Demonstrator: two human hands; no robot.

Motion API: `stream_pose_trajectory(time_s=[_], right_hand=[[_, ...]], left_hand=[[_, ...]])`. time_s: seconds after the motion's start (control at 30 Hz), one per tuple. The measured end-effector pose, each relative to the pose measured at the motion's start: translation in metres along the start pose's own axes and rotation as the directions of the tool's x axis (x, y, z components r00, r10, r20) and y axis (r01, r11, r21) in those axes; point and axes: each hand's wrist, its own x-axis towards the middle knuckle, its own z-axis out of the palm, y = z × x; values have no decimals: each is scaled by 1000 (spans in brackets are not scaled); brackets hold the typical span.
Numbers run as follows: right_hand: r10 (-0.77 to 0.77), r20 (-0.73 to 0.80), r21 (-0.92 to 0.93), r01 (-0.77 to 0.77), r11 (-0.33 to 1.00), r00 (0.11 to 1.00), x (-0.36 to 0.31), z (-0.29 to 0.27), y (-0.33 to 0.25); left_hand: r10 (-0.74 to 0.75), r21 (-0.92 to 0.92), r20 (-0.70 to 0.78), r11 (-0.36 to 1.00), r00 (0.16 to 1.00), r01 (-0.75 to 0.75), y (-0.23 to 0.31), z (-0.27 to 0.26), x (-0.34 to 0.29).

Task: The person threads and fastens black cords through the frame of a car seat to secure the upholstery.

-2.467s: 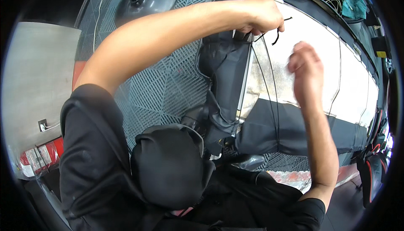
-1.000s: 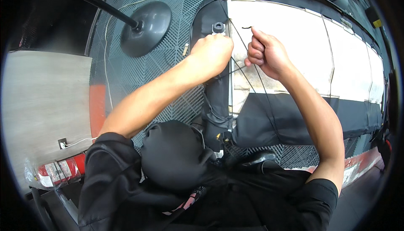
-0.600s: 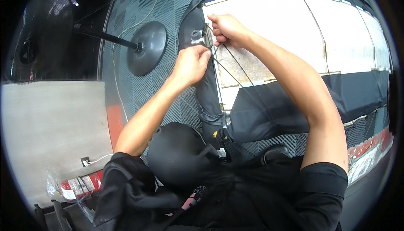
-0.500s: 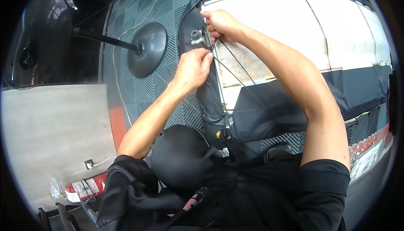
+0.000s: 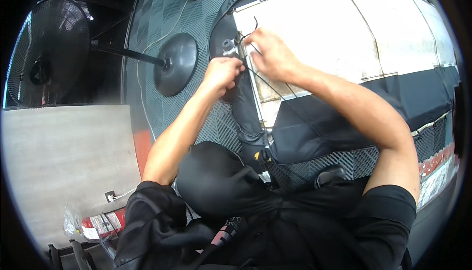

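Observation:
A large seat cushion lies before me, with a pale, cloth-like underside [image 5: 314, 29] and a black cover [image 5: 339, 117] folded round its edges. A thin black cord [image 5: 268, 81] crosses its left edge, with a loose end curling up above my hands. Pinched closed at that edge, my left hand [image 5: 221, 75] grips the cord; its fingertips partly hide the grip. Just right of it, over the pale cloth, my right hand [image 5: 270, 55] has its fingers bent together on the cord, slightly blurred. A metal bracket with a round grey knob [image 5: 227, 46] sits beside both hands.
To the left stands a black pedestal fan with a round base [image 5: 175, 63]. A thin cable [image 5: 142, 90] runs along the grey ribbed floor tiles [image 5: 206, 122]. A pale panel [image 5: 69, 162] with a socket is at lower left, near a red wrapped bundle [image 5: 103, 223].
My right hand has come down and slightly right from the cushion's upper left corner. A loose cord end now shows above it. My left hand stays near the edge.

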Motion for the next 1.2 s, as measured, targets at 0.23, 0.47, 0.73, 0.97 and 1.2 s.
stream_pose_trajectory(time_s=[0.23, 0.47, 0.73, 0.97, 1.2], right_hand=[[-88, 296, -84, 118, 989, 951, 13, 8, 11], [5, 529, -234, 140, 962, 849, 37, -5, 5], [34, 435, -221, 70, 973, 900, 31, -6, 4], [-120, 219, -126, 150, 981, 968, 5, -2, 11], [-273, 331, -113, 325, 939, 903, 10, -6, 17]], left_hand=[[-65, -106, 166, 991, 984, 83, 11, -4, -1], [762, 781, 158, 293, 628, -552, -8, 10, -13], [726, 818, 160, 282, 669, -501, -3, 14, -14], [349, 309, 157, 871, 924, -382, -19, -10, 24], [391, 301, 240, 840, 888, -451, -15, -9, 20]])
